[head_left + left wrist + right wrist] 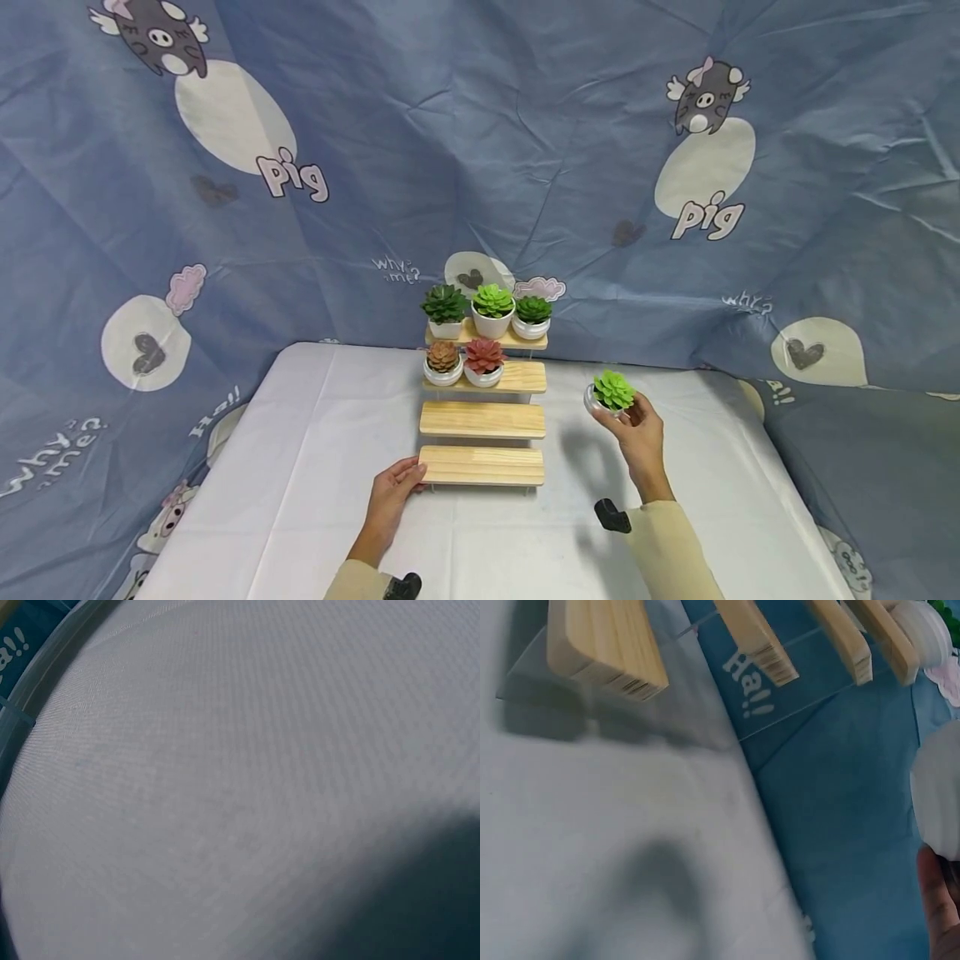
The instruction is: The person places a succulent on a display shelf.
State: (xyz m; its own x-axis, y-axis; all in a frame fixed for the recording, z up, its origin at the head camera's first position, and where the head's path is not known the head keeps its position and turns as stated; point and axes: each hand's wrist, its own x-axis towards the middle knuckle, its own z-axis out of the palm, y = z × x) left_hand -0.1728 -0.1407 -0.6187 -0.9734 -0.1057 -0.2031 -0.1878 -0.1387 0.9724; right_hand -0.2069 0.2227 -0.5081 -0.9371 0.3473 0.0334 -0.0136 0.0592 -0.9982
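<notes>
My right hand [641, 433] grips a small potted succulent [613, 390], bright green in a white pot, held up to the right of a tiered wooden shelf [482, 420]. In the right wrist view, the white pot [937, 791] shows at the right edge with fingers [936, 896] against it. At the shelf's lower left corner, my left hand [392, 493] holds the end of the bottom board [482, 466]. On the second tier from the top stand a brown succulent [442, 362] and a red succulent [483, 362], both in white pots.
The top tier carries a dark green succulent [445, 310], a light green one [492, 310] and another green one [532, 317]. Clear side panels [780, 712] support the boards. The white-covered table [300, 467] meets a blue printed cloth [480, 150] behind and beside it.
</notes>
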